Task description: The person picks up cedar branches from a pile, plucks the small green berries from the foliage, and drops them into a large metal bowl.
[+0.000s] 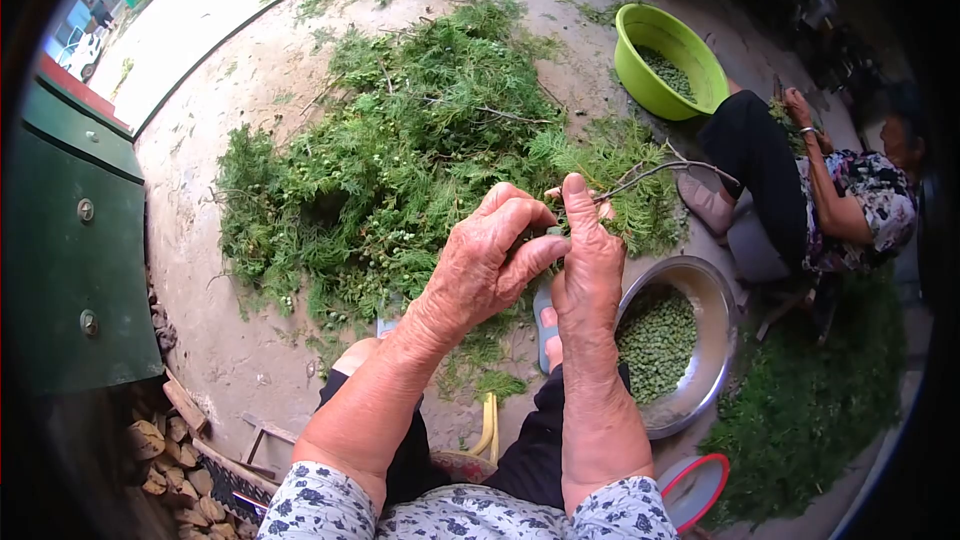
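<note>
My left hand (pixel 490 260) and my right hand (pixel 585 270) meet in front of me, fingers pinched together on a thin twig (pixel 660 170) of green needle-like foliage that sticks out to the right. Below my right hand stands a metal bowl (pixel 715 340) holding small green seeds. A big heap of green branches (pixel 400 150) covers the ground beyond my hands.
Another person (pixel 820 190) sits at the right, hands on a sprig, beside a lime green basin (pixel 660 90) with seeds. More cut greenery (pixel 810 410) lies at the lower right. A green metal box (pixel 70 240) and stacked firewood (pixel 170 460) stand at the left.
</note>
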{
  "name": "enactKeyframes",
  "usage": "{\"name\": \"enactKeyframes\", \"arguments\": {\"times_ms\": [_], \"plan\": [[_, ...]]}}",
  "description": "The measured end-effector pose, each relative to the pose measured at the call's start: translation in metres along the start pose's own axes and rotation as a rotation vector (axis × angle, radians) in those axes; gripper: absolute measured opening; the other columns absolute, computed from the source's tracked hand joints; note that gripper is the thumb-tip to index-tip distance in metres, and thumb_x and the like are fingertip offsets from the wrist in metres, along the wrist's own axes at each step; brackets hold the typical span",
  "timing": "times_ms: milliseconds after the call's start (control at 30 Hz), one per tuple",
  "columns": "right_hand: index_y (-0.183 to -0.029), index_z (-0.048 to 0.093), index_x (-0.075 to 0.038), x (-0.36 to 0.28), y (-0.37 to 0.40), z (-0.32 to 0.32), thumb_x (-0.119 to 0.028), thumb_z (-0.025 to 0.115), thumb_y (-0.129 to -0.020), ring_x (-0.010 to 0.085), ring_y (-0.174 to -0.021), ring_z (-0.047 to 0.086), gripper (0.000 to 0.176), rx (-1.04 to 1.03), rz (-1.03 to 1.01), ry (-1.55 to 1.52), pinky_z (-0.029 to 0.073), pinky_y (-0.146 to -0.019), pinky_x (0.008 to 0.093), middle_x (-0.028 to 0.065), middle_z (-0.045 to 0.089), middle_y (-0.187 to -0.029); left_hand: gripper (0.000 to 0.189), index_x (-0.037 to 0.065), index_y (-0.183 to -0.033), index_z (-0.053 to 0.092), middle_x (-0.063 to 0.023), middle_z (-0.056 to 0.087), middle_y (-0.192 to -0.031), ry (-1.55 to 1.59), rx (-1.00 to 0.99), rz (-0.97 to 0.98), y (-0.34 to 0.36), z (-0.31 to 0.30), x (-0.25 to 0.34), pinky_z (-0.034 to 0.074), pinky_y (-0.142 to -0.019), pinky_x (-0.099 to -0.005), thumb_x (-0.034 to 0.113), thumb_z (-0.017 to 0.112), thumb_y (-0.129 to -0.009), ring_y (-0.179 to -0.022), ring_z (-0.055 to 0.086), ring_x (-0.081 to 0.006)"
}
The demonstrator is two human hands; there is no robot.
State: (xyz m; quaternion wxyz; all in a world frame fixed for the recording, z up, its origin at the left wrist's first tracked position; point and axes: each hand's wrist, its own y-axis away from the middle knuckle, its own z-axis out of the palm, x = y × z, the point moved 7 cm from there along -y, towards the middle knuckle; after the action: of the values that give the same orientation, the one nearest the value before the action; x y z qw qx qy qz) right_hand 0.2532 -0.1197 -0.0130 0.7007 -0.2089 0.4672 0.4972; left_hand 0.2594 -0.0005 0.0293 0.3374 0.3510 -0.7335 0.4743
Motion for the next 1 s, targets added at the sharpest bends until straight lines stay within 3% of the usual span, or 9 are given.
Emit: {"name": "enactKeyframes", "arguments": {"times_ms": [67, 100, 433, 600, 633, 700, 833, 900, 1000], "plan": [[-0.087, 0.058, -0.006, -0.006, 0.003, 0.001, -0.023, 0.064, -0.085, 0.0087, -0.072, 0.05, 0.018, -0.02, 0.024, 0.116, 0.041, -0.064, 0.0223, 0.0001, 0.054, -0.08, 0.018, 0.0, -0.088, 0.054, -0.0139, 0.051, -0.082, -0.049, -0.022, 0.035, -0.001, 0.002, 0.008, 0.045, -0.062, -0.0361, 0.014, 0.063, -0.08, -0.072, 0.054, -0.03], [-0.086, 0.057, -0.005, 0.004, -0.002, -0.002, -0.021, 0.064, -0.085, 0.0091, -0.072, 0.051, 0.017, 0.001, 0.062, -0.02, 0.042, -0.065, 0.0226, 0.0013, 0.055, -0.079, 0.017, 0.0, -0.089, 0.052, -0.0143, 0.05, -0.081, -0.08, -0.031, 0.068, -0.001, 0.003, 0.008, 0.045, -0.062, -0.0365, 0.012, 0.061, -0.081, -0.072, 0.053, -0.0305], [-0.087, 0.061, -0.003, 0.008, 0.0, -0.005, -0.02, 0.066, -0.084, 0.0099, -0.072, 0.051, 0.019, 0.076, 0.042, 0.051, 0.042, -0.065, 0.0259, 0.0005, 0.059, -0.081, 0.013, -0.001, -0.087, 0.053, -0.0129, 0.05, -0.076, -0.033, 0.094, -0.072, 0.005, 0.006, -0.007, 0.042, -0.062, -0.0331, 0.012, 0.054, -0.087, -0.067, 0.05, -0.0259], [-0.085, 0.062, -0.003, 0.002, -0.004, -0.01, -0.022, 0.066, -0.084, 0.0102, -0.072, 0.051, 0.019, 0.115, -0.041, 0.097, 0.042, -0.066, 0.0263, 0.0004, 0.059, -0.081, 0.018, 0.002, -0.088, 0.054, -0.0027, 0.052, -0.076, 0.439, 0.103, -0.472, 0.015, 0.015, -0.031, 0.04, -0.064, -0.0264, 0.019, 0.049, -0.091, -0.069, 0.048, -0.0111], [-0.085, 0.062, -0.003, 0.002, -0.005, -0.011, -0.022, 0.066, -0.084, 0.0102, -0.072, 0.051, 0.019, 0.113, -0.041, 0.098, 0.042, -0.066, 0.0263, 0.0004, 0.059, -0.081, 0.018, 0.002, -0.088, 0.054, -0.0027, 0.052, -0.076, 0.439, 0.105, -0.471, 0.015, 0.016, -0.032, 0.04, -0.064, -0.0264, 0.019, 0.049, -0.091, -0.069, 0.048, -0.0111], [-0.089, 0.06, -0.003, 0.012, -0.006, -0.013, -0.019, 0.067, -0.083, 0.0096, -0.073, 0.051, 0.019, 0.134, 0.084, 0.058, 0.042, -0.066, 0.0266, 0.0004, 0.058, -0.083, 0.02, 0.003, -0.089, 0.055, 0.0005, 0.052, -0.079, 0.721, 0.163, -0.583, 0.021, 0.021, -0.043, 0.039, -0.067, -0.0234, 0.021, 0.048, -0.092, -0.072, 0.047, -0.0071], [-0.095, 0.059, -0.003, 0.012, -0.008, -0.012, -0.016, 0.069, -0.081, 0.009, -0.074, 0.051, 0.022, 0.126, 0.018, 0.031, 0.043, -0.066, 0.026, 0.0007, 0.058, -0.086, 0.024, 0.003, -0.09, 0.055, -0.0005, 0.052, -0.079, 0.71, 0.158, -0.589, 0.02, 0.019, -0.04, 0.04, -0.07, -0.0228, 0.025, 0.047, -0.092, -0.076, 0.048, -0.0066], [-0.098, 0.058, -0.003, 0.005, -0.008, -0.011, -0.014, 0.07, -0.08, 0.0088, -0.074, 0.051, 0.025, 0.114, -0.082, 0.133, 0.043, -0.065, 0.0252, 0.0008, 0.058, -0.087, 0.021, 0.003, -0.09, 0.054, 0.0005, 0.052, -0.077, 0.466, 0.135, -0.509, 0.016, 0.013, -0.029, 0.04, -0.066, -0.0212, 0.024, 0.052, -0.091, -0.073, 0.047, -0.0047], [-0.097, 0.058, -0.002, 0.014, -0.009, -0.014, -0.014, 0.069, -0.08, 0.0087, -0.073, 0.05, 0.023, 0.094, 0.032, 0.062, 0.043, -0.065, 0.0248, 0.0006, 0.059, -0.086, 0.018, 0.003, -0.089, 0.053, 0.0024, 0.051, -0.074, 0.358, 0.087, -0.55, 0.02, 0.02, -0.036, 0.039, -0.061, -0.0192, 0.019, 0.058, -0.087, -0.069, 0.046, -0.0036]]}}
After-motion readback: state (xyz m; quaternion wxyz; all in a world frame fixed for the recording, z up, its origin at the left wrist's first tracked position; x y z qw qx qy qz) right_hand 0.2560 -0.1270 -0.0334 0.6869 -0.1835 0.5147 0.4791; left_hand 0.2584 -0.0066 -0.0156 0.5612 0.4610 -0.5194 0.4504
